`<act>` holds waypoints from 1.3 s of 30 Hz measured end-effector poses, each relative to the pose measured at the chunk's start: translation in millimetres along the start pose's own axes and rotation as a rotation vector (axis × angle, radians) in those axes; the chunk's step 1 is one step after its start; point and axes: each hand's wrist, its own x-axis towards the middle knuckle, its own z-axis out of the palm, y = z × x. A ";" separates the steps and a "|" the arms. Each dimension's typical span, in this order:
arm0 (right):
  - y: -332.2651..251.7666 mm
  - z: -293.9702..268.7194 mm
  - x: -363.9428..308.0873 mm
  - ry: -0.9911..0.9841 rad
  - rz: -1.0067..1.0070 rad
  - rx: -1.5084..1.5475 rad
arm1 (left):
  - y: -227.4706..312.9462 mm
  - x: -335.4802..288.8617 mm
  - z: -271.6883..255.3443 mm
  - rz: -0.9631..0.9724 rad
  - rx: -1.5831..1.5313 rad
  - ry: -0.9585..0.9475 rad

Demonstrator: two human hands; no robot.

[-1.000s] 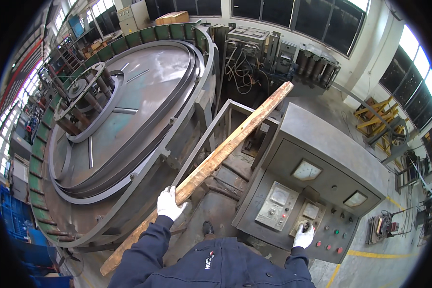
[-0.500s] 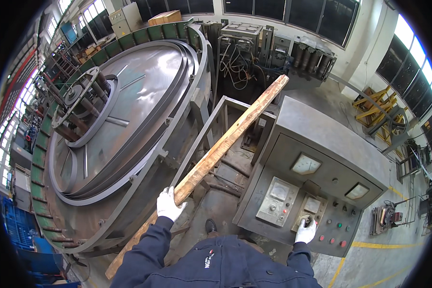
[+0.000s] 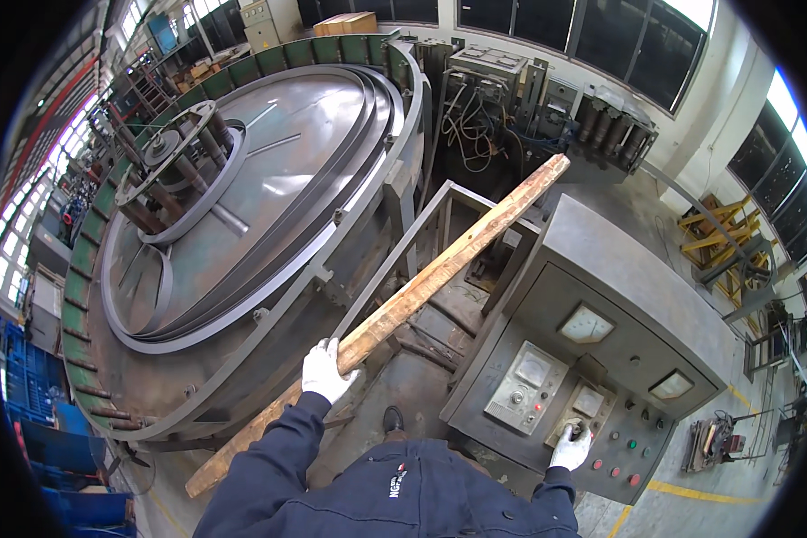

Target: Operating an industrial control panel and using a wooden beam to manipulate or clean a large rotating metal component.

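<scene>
My left hand (image 3: 325, 371), in a white glove, is closed round the lower part of a long wooden beam (image 3: 448, 258). The beam slants from the lower left up to the right and crosses a metal frame (image 3: 402, 242). At the lower right, my gloved right hand (image 3: 570, 448) has its fingers on a dark knob (image 3: 577, 429) of a grey control console (image 3: 529, 296). The fingers partly cover the knob. Around them are a small meter panel (image 3: 524, 387), two larger dial gauges and several coloured buttons (image 3: 633, 445).
A large round machine (image 3: 269, 188) with curled metal strip on its disc fills the left side. Behind the frame stands machinery with tangled hoses (image 3: 464, 134). Yellow metal stands (image 3: 722, 238) are at the far right, a small cart (image 3: 715, 441) nearer.
The whole scene has shifted rightward in the view. My left hand still grips the beam and my right hand is still at the knob; neither has clearly moved against the things around it.
</scene>
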 end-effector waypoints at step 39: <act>6.7 -18.0 11.5 -0.105 -0.076 0.079 | 331.5 -4.3 86.3 0.819 -0.250 -0.262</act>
